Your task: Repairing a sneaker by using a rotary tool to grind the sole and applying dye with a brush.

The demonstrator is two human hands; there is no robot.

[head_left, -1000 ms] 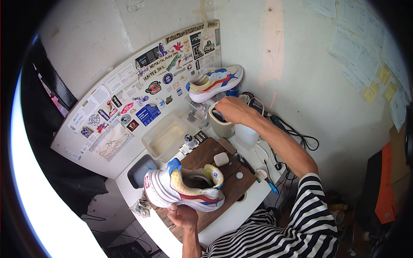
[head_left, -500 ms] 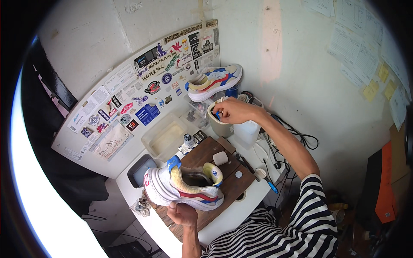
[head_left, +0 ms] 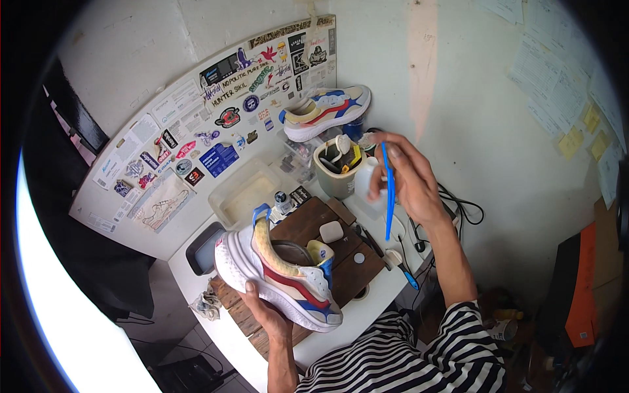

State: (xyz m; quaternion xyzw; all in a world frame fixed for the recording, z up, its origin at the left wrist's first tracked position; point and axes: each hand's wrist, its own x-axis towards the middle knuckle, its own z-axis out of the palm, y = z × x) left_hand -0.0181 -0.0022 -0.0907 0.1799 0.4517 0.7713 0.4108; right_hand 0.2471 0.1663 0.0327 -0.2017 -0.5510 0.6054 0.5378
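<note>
My left hand [head_left: 270, 319] is closed on the sole of a white, cream, red and blue sneaker [head_left: 278, 275]. The shoe is tilted above a dark wooden board [head_left: 350, 278], its opening facing up and away from me. Raised at the right, my right hand [head_left: 413, 183] grips a slim blue stick-like tool [head_left: 390, 196] that points downward. The tool's upper end lies among the fingers, so its kind cannot be made out. Left of that hand stands a grey-green container [head_left: 335, 180] with brushes and a yellow item in it.
A matching sneaker [head_left: 327, 112] rests at the back. Around the board are a clear plastic tub [head_left: 246, 196], a dark tray [head_left: 204, 249], a small bottle [head_left: 282, 202], a white case [head_left: 331, 231], a blue-handled brush [head_left: 407, 275] and a crumpled cloth [head_left: 208, 304]. Black cables [head_left: 465, 206] hang at the right.
My right hand has come out of the grey-green container and moved right and nearer, now with the blue tool in it. The sneaker has tipped further, its front end lower.
</note>
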